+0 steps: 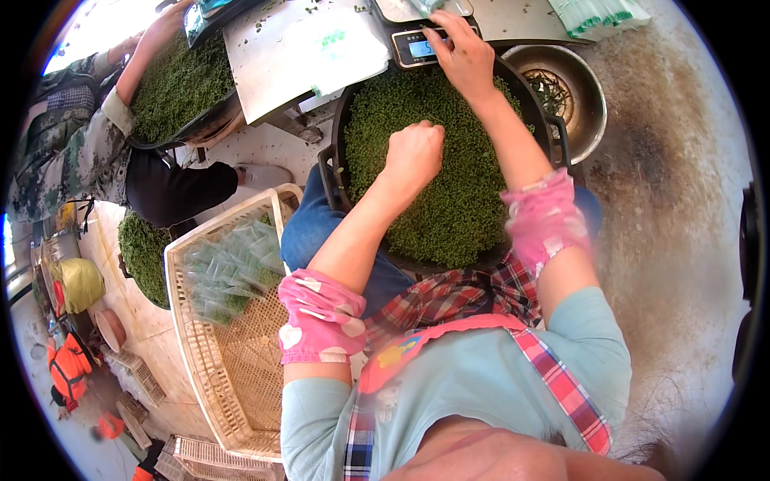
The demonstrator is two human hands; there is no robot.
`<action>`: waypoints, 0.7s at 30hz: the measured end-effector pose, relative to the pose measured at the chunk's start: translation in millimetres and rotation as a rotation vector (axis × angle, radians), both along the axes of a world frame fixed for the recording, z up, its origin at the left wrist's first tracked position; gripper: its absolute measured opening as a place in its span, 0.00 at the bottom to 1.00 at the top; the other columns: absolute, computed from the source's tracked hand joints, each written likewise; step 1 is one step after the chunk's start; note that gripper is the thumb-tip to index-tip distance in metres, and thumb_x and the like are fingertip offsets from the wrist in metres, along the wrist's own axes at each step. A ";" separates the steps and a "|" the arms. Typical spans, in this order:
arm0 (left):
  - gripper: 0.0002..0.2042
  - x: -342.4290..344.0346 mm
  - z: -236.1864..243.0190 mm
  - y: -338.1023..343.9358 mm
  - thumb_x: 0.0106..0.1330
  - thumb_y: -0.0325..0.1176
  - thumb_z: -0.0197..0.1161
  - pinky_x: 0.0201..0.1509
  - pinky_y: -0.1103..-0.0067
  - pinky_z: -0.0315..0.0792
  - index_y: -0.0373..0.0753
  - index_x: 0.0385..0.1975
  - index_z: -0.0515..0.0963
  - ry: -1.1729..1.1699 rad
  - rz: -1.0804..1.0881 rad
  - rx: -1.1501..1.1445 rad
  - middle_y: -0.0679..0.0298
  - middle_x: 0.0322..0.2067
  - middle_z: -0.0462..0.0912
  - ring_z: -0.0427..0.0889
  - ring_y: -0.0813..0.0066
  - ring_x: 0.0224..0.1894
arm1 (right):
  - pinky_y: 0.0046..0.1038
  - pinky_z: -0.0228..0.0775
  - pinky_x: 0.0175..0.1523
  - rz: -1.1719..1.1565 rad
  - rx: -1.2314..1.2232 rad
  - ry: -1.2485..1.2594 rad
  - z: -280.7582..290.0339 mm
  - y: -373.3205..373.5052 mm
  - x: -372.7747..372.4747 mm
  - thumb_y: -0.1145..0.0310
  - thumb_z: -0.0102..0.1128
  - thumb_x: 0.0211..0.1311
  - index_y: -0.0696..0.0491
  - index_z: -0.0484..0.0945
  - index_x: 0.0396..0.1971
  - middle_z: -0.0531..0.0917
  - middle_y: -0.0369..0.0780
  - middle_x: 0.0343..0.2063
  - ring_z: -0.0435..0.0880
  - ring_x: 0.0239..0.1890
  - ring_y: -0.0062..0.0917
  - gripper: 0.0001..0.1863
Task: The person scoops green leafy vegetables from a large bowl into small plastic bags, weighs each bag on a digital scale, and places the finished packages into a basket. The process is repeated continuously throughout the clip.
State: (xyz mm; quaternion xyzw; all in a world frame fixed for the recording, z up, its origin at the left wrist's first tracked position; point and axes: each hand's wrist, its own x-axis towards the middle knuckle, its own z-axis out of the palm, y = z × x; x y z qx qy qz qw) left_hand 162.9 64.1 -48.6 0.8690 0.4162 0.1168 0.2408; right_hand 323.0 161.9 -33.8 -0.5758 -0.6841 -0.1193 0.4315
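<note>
A large dark basin [340,136] full of small round green berries [457,192], like green peppercorns, rests at my lap. Over the berries my left hand [415,152] is closed in a fist; what it holds, if anything, is hidden. My right hand [465,58] reaches past the basin's far rim to a digital scale [413,48] with a lit display. Its fingers are apart, the tips beside a clear plastic bag [429,6] on the weighing plate, partly cut off by the picture's upper edge.
At my left stands a cream plastic crate [233,409] with filled clear bags [228,268]. A metal bowl [589,96] sits right of the basin. Empty bags [597,16] lie at the table's far right. Another person's arm [144,60] works over a second basin of berries [184,84].
</note>
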 end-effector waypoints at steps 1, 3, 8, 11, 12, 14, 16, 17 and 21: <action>0.08 -1.2 -0.6 0.4 0.57 0.29 0.63 0.41 0.62 0.78 0.35 0.36 0.80 -0.037 0.021 0.018 0.55 0.32 0.80 0.82 0.54 0.40 | 0.26 0.74 0.37 0.003 -0.146 0.129 15.5 4.5 -3.4 0.63 0.64 0.60 0.49 0.81 0.42 0.84 0.38 0.38 0.84 0.32 0.27 0.12; 0.09 -1.8 -0.4 1.6 0.58 0.29 0.63 0.42 0.63 0.78 0.36 0.37 0.80 -0.095 0.043 0.046 0.55 0.33 0.81 0.82 0.55 0.41 | 0.33 0.75 0.33 -0.023 -0.305 0.187 30.4 14.6 1.4 0.58 0.65 0.57 0.46 0.79 0.41 0.83 0.40 0.27 0.84 0.26 0.32 0.14; 0.11 0.1 2.0 3.4 0.59 0.30 0.63 0.44 0.63 0.77 0.37 0.41 0.81 -0.166 0.029 0.052 0.55 0.36 0.82 0.82 0.55 0.43 | 0.35 0.74 0.39 -0.009 -0.286 0.163 27.7 29.4 19.7 0.60 0.64 0.57 0.47 0.81 0.38 0.84 0.40 0.27 0.84 0.31 0.33 0.11; 0.10 -0.5 -0.3 5.0 0.59 0.30 0.63 0.45 0.64 0.77 0.37 0.40 0.81 -0.149 0.022 0.045 0.55 0.36 0.82 0.82 0.55 0.43 | 0.24 0.76 0.35 0.016 -0.394 0.271 26.0 38.2 25.2 0.54 0.64 0.60 0.44 0.82 0.44 0.86 0.36 0.38 0.86 0.32 0.25 0.15; 0.10 -1.7 -1.9 5.6 0.59 0.30 0.62 0.45 0.64 0.77 0.37 0.40 0.81 -0.150 0.023 0.050 0.55 0.36 0.82 0.82 0.55 0.43 | 0.27 0.76 0.37 -0.021 -0.395 0.155 26.5 39.2 22.4 0.51 0.64 0.59 0.44 0.83 0.44 0.86 0.37 0.37 0.86 0.34 0.28 0.18; 0.10 -4.2 -4.7 7.3 0.59 0.29 0.62 0.46 0.64 0.77 0.36 0.40 0.81 -0.152 0.026 0.061 0.55 0.36 0.82 0.82 0.55 0.42 | 0.32 0.76 0.40 -0.097 -0.390 -0.076 28.5 43.6 15.6 0.44 0.62 0.56 0.43 0.83 0.44 0.86 0.39 0.36 0.86 0.36 0.33 0.22; 0.10 -3.7 -5.4 7.9 0.59 0.28 0.62 0.46 0.64 0.77 0.36 0.40 0.81 -0.156 0.025 0.065 0.55 0.36 0.82 0.82 0.55 0.42 | 0.36 0.76 0.43 -0.150 -0.341 -0.092 31.5 44.6 6.2 0.39 0.59 0.54 0.40 0.84 0.43 0.86 0.40 0.36 0.85 0.39 0.38 0.24; 0.10 -3.2 -5.6 8.6 0.58 0.28 0.62 0.46 0.64 0.77 0.37 0.40 0.81 -0.158 0.025 0.068 0.55 0.36 0.82 0.82 0.55 0.42 | 0.37 0.76 0.43 -0.184 -0.340 -0.083 34.1 47.7 2.3 0.39 0.59 0.55 0.40 0.84 0.42 0.86 0.40 0.35 0.85 0.39 0.38 0.23; 0.12 1.7 -1.2 8.2 0.57 0.26 0.63 0.50 0.66 0.76 0.35 0.42 0.80 -0.307 0.027 0.097 0.53 0.42 0.80 0.80 0.55 0.47 | 0.37 0.73 0.34 -0.172 -0.337 -0.012 31.0 59.6 20.5 0.47 0.55 0.62 0.41 0.83 0.36 0.85 0.39 0.27 0.84 0.33 0.38 0.16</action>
